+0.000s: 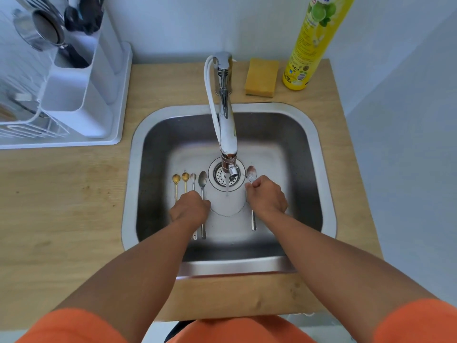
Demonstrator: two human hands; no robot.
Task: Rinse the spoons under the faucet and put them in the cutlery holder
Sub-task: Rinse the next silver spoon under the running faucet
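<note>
Several spoons lie side by side on the floor of the steel sink. Left of the drain are two small gold spoons, a small silver spoon and a larger silver spoon. My left hand lies curled over their handles, and its fingertips are hidden. A large silver spoon lies right of the drain, with my right hand pinching its neck. Water runs from the faucet between my hands. The white cutlery holder stands on the counter at back left.
A white dish rack with a metal cup sits beside the holder. A yellow sponge and a yellow dish soap bottle stand behind the sink on the wooden counter. A white hose loops along the faucet.
</note>
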